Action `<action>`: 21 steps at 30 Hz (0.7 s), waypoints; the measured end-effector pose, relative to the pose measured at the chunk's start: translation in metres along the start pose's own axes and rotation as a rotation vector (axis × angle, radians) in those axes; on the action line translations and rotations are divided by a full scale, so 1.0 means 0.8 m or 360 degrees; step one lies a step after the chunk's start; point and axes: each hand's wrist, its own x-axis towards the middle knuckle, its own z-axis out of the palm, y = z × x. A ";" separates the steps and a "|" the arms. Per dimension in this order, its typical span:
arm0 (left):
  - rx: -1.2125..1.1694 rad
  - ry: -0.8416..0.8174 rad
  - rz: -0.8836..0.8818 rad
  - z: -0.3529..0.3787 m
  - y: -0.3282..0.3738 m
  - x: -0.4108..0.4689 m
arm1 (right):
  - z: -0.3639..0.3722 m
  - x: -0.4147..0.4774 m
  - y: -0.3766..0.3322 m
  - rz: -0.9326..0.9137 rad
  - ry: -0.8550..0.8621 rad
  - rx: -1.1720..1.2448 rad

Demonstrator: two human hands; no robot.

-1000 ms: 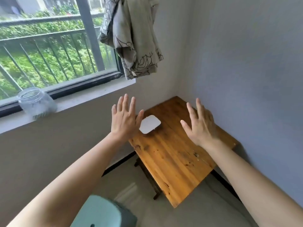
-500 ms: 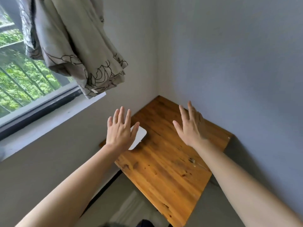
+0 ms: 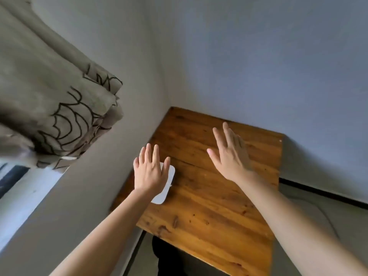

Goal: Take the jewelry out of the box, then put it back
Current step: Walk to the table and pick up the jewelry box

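Table (image 3: 209,206): warm orange-brown wood, darker knots and grain streaks. Box (image 3: 168,184): plain white, at the table's left. Curtain (image 3: 59,108), far left: grey-beige cloth with black outlined leaf or petal pattern. Right wall (image 3: 278,66): pale blue-grey. Left wall (image 3: 111,56): grey-beige.

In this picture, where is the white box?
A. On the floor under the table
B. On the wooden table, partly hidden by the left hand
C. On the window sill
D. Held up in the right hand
B: the white box lies closed on the wooden table, with the open left hand in front of part of it.
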 end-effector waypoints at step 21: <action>-0.0501 0.0261 -0.0242 0.269 -0.153 0.042 | 0.374 0.025 -0.076 0.0197 0.0021 0.0811</action>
